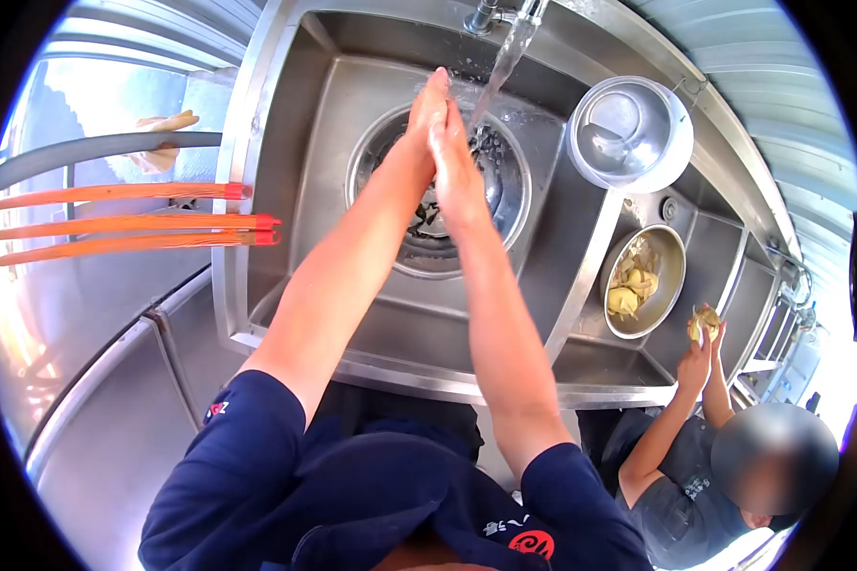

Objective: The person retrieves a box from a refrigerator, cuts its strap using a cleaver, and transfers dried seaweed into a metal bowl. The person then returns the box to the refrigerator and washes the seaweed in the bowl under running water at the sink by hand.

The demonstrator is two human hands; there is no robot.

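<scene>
My left hand [423,116] and my right hand [455,173] are pressed together, palm to palm, with fingers stretched out flat. Both look wet, and I see nothing held between them. Below them, a round metal bowl [438,264] sits in the large steel sink basin [319,190]. Dark, thin pieces [487,143] lie in the bowl, partly hidden by my hands and forearms. From the tap [483,17] area at the top, a stream of water [508,59] falls just beside my fingertips into the bowl, splashing around them.
Nested clear and metal bowls [630,133] rest on the sink divider. In the neighbouring basin stands a metal bowl [678,271] with yellowish pieces [628,293]. A co-worker's hands [700,354] hold a yellowish piece at right. Orange, red-tipped poles [133,225] reach in from the left.
</scene>
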